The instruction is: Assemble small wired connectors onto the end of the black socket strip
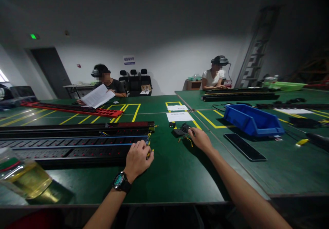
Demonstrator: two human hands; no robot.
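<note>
My left hand, with a watch on its wrist, is curled at the right end of the long black strips. Its fingers are closed around something small, mostly hidden, with bits of yellow showing. My right hand reaches to a small cluster of black parts with yellow-tipped wires on the green table. Its fingertips are pinched at the cluster's right edge; what lies between them is too small to make out.
A bottle of yellow liquid stands front left. Right of my right arm are a phone and a blue bin. White papers and a red frame lie farther back. Two people sit across the table, one holding papers.
</note>
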